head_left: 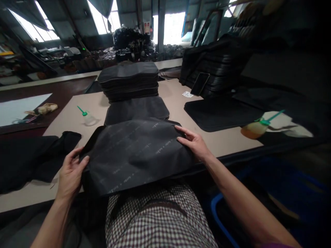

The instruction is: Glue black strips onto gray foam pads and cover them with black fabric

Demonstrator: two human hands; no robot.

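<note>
A black fabric piece with pale lettering point(131, 155) spans the near edge of a beige-topped table point(219, 143), gripped by the left hand point(71, 170) and right hand point(193, 143); beyond, stacked black rounded panels point(129, 82), then bright windows point(102, 26) in a dim workshop point(129, 13).

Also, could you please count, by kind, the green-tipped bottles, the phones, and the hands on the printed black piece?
Green-tipped bottles: 2
Phones: 1
Hands on the printed black piece (left hand, right hand): 2
Total: 5
</note>
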